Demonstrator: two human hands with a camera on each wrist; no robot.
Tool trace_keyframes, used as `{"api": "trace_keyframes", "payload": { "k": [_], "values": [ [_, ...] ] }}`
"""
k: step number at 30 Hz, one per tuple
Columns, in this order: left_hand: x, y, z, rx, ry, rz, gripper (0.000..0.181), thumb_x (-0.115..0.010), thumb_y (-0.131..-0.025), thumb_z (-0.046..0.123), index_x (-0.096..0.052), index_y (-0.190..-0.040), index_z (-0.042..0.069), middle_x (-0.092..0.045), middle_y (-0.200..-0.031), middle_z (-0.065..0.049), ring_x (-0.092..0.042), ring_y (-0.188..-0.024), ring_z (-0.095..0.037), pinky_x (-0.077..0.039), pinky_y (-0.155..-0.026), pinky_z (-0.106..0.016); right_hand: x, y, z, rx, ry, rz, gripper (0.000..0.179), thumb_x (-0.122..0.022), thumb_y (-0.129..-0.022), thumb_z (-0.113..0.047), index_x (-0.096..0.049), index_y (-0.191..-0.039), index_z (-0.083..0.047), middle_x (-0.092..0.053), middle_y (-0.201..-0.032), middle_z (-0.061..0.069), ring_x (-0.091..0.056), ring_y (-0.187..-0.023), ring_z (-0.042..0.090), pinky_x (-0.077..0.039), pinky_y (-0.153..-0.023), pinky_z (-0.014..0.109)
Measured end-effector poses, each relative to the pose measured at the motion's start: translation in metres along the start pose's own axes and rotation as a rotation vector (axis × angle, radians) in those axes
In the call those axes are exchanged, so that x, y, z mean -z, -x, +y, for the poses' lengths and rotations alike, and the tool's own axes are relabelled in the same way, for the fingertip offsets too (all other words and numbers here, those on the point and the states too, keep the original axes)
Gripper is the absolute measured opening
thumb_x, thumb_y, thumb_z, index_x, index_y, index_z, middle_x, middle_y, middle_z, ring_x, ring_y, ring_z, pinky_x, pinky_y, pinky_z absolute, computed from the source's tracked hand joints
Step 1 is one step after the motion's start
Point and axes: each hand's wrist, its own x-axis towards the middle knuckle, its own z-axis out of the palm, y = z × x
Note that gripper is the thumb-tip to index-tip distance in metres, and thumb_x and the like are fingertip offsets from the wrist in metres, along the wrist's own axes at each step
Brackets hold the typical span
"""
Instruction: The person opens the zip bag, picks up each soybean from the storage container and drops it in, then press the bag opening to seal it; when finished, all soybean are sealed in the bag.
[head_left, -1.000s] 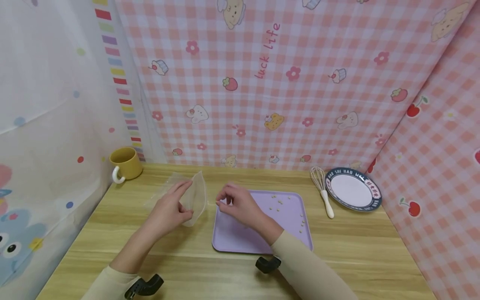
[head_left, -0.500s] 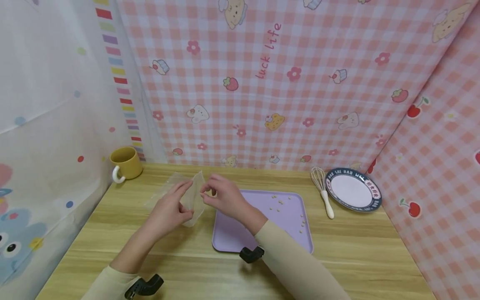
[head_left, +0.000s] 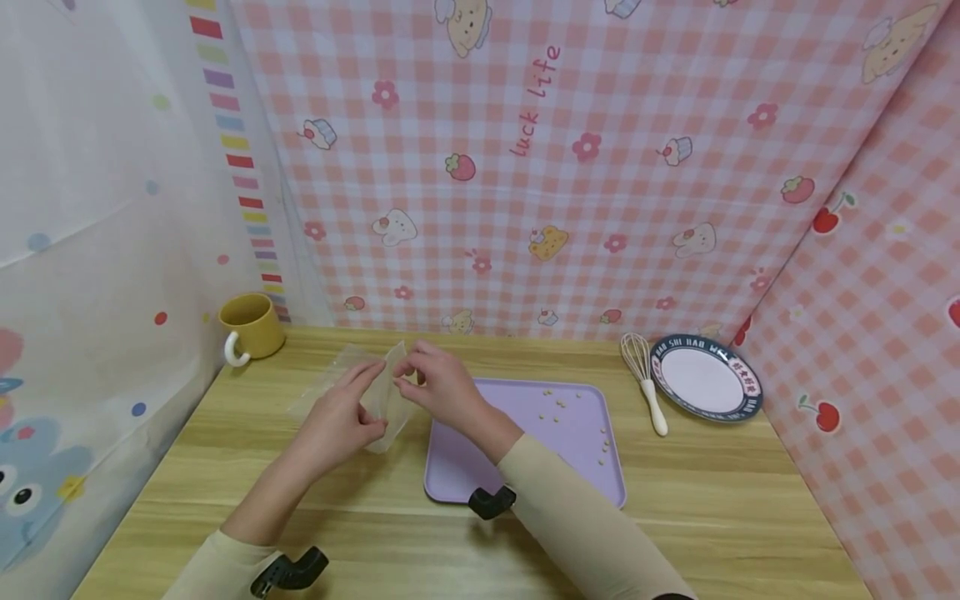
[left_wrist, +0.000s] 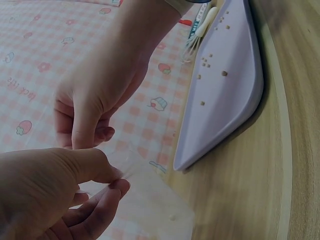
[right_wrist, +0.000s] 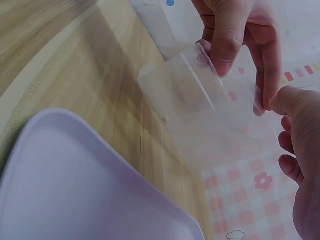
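A clear zip bag (head_left: pixel 390 425) stands tilted to the left of the lilac tray (head_left: pixel 457 475). My left hand (head_left: pixel 341 417) grips its side between thumb and fingers, spreading the mouth. One small tan bit (left_wrist: pixel 172 217) shows low in the bag. My right hand (head_left: pixel 442 387) is at the mouth, fingers curled and thumb drawn toward the index finger. In the right wrist view its fingertips (right_wrist: pixel 285 100) come close to the left fingers (right_wrist: pixel 270 75). Whether anything lies between them is hidden. Several small tan bits (head_left: pixel 561 404) are scattered over the tray's right half.
Behind the tray, to the right, lie a whisk (head_left: pixel 648 387) and a dark-rimmed plate (head_left: pixel 708 379). A yellow mug (head_left: pixel 252 325) stands at the table's back left. Patterned cloths (head_left: pixel 487 200) hang behind and at both sides of the wooden table (head_left: pixel 390 542).
From above the tray's left edge, my right hand has moved left to the bag's mouth. My left hand and the bag have stayed nearly in place.
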Motion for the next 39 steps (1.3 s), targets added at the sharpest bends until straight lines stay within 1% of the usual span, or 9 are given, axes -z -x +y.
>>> {"api": "trace_keyframes", "payload": {
  "k": [5,11,18,24,29,39],
  "values": [
    [0.000,0.000,-0.001,0.002,0.003,-0.001,0.089,-0.086,-0.085,-0.005,-0.045,-0.165,-0.003,-0.045,-0.167,-0.021,-0.068,-0.071,-0.004,-0.058,-0.064,-0.025,-0.003,-0.001,0.000,-0.021,0.013,0.006,0.008,-0.083,-0.098,-0.005,-0.081,-0.106,-0.005,-0.069,-0.101,0.005,-0.061,-0.081,0.015,-0.050,-0.072,0.019],
    [0.000,0.000,0.000,0.004,-0.002,-0.001,0.089,-0.086,-0.085,-0.005,-0.045,-0.165,-0.002,-0.045,-0.166,-0.021,-0.068,-0.071,-0.003,-0.058,-0.064,-0.025,-0.003,0.000,-0.002,-0.043,0.002,0.018,0.016,-0.083,-0.099,-0.007,-0.081,-0.114,-0.002,-0.067,-0.104,0.006,-0.062,-0.081,0.016,-0.050,-0.071,0.019],
    [0.000,0.000,0.000,0.011,-0.004,-0.004,0.089,-0.086,-0.086,-0.004,-0.045,-0.165,-0.003,-0.044,-0.167,-0.022,-0.068,-0.071,-0.004,-0.059,-0.064,-0.025,-0.003,0.001,-0.002,-0.043,-0.021,0.030,0.015,-0.084,-0.098,-0.005,-0.081,-0.112,-0.001,-0.067,-0.103,0.007,-0.063,-0.080,0.018,-0.051,-0.071,0.020],
    [-0.001,0.000,-0.001,-0.001,-0.009,0.002,0.089,-0.086,-0.085,-0.004,-0.046,-0.164,-0.003,-0.046,-0.166,-0.022,-0.067,-0.070,-0.003,-0.058,-0.064,-0.025,0.000,0.005,-0.002,-0.059,-0.036,0.019,0.013,-0.084,-0.098,-0.006,-0.081,-0.111,-0.004,-0.067,-0.103,0.006,-0.062,-0.080,0.017,-0.051,-0.072,0.020],
    [-0.001,0.000,-0.002,-0.008,-0.012,0.007,0.090,-0.086,-0.084,-0.004,-0.045,-0.165,-0.002,-0.045,-0.166,-0.022,-0.068,-0.071,-0.003,-0.059,-0.063,-0.025,0.008,0.016,0.000,-0.096,-0.057,0.008,0.011,-0.084,-0.098,-0.007,-0.081,-0.109,-0.007,-0.067,-0.102,0.003,-0.062,-0.081,0.015,-0.052,-0.071,0.022],
    [0.001,0.001,0.000,0.012,-0.004,-0.001,0.090,-0.086,-0.086,-0.005,-0.044,-0.166,-0.002,-0.043,-0.168,-0.020,-0.069,-0.072,-0.003,-0.058,-0.064,-0.026,0.032,0.045,0.011,-0.184,-0.064,-0.064,0.009,-0.083,-0.100,-0.010,-0.081,-0.108,-0.007,-0.067,-0.102,0.002,-0.065,-0.084,0.018,-0.054,-0.071,0.025]
  ]
}}
